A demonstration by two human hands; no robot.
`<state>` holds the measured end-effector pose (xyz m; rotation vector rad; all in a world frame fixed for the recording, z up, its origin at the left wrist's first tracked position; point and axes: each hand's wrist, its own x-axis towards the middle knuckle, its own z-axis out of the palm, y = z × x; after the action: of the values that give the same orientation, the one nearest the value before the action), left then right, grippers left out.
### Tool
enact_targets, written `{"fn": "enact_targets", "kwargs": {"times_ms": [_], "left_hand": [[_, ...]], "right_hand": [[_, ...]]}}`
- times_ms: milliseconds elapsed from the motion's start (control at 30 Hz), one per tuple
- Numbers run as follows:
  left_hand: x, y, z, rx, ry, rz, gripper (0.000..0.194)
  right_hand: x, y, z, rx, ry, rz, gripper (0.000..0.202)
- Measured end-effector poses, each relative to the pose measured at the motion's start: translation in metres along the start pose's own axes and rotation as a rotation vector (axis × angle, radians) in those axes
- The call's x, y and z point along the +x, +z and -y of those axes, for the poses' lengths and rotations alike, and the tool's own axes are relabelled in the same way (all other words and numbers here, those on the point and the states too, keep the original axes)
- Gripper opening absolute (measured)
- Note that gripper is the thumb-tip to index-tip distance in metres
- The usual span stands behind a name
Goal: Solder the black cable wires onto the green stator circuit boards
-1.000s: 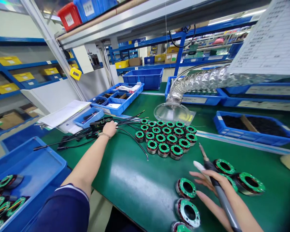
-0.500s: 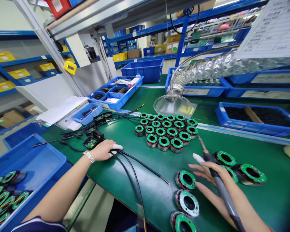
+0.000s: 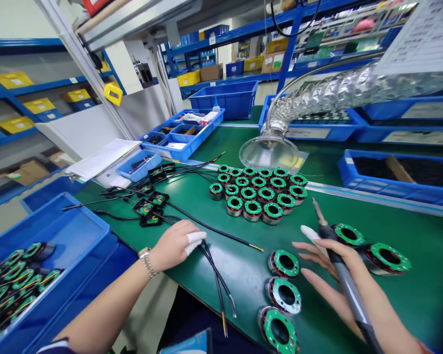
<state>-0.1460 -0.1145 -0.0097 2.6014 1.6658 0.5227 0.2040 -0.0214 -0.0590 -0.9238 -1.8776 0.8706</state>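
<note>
My left hand (image 3: 180,244), with white finger covers, is closed on black cables (image 3: 214,270) whose bare coloured wire ends hang toward the front edge. Another black cable (image 3: 221,232) lies just beyond it. Small black housings with green boards (image 3: 151,209) rest behind that hand. In my right hand (image 3: 335,265) a grey soldering iron (image 3: 341,280) is held, its tip pointing away from me. Three ring-shaped green-topped parts (image 3: 283,295) stand in a column left of this hand, and more rings (image 3: 387,258) are beside and behind it. Several smaller-looking rings (image 3: 258,194) form a cluster mid-table.
A clear fume hood (image 3: 269,152) on a silver duct stands behind the cluster. At the lower left a blue tray (image 3: 74,221) holds wired rings. A divided blue tray (image 3: 192,142), papers (image 3: 103,157) and a blue bin (image 3: 402,187) are farther back.
My left hand has moved right and toward me with the gripped cables. One cable now lies apart, behind the hand. The view has shifted slightly; my right hand still holds the iron.
</note>
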Motion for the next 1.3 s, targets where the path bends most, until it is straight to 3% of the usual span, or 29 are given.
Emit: {"fn": "enact_targets", "kwargs": {"times_ms": [133, 233, 333, 433, 600, 733, 867, 933, 1100, 1200, 1300], "left_hand": [[0.047, 0.016, -0.030, -0.087, 0.101, 0.043, 0.022], [0.078, 0.030, -0.046, -0.096, 0.074, 0.191, 0.021], [0.096, 0.047, -0.053, -0.085, 0.024, 0.268, 0.012], [0.104, 0.056, -0.051, -0.124, -0.022, 0.232, 0.009], [0.112, 0.043, -0.041, -0.207, -0.138, 0.077, 0.015], [0.122, 0.030, -0.047, -0.317, -0.126, -0.059, 0.013], [0.130, 0.028, -0.066, -0.433, -0.081, 0.022, 0.011], [0.132, 0.030, -0.076, -0.515, -0.075, 0.095, 0.010], [0.129, 0.041, -0.086, -0.624, -0.079, 0.181, 0.009], [0.125, 0.047, -0.088, -0.609, -0.049, 0.179, 0.011], [0.121, 0.053, -0.090, -0.547, 0.000, 0.102, 0.014]], "right_hand": [[-0.001, -0.005, 0.005, 0.031, 0.007, 0.080, 0.048], [0.000, -0.006, 0.014, -0.010, -0.012, 0.108, 0.048], [0.003, -0.005, 0.020, -0.076, -0.039, 0.155, 0.047], [0.005, -0.003, 0.023, -0.107, -0.070, 0.198, 0.048], [0.007, -0.001, 0.026, -0.100, -0.071, 0.268, 0.051], [0.011, -0.001, 0.027, -0.082, -0.089, 0.276, 0.048], [0.014, -0.003, 0.024, -0.003, -0.113, 0.302, 0.046], [0.014, -0.004, 0.024, 0.056, -0.104, 0.253, 0.047], [0.013, 0.003, 0.030, 0.084, -0.065, -0.069, 0.030], [0.015, 0.008, 0.034, 0.032, -0.059, -0.129, 0.023], [0.016, 0.010, 0.036, 0.022, -0.058, -0.151, 0.024]]}}
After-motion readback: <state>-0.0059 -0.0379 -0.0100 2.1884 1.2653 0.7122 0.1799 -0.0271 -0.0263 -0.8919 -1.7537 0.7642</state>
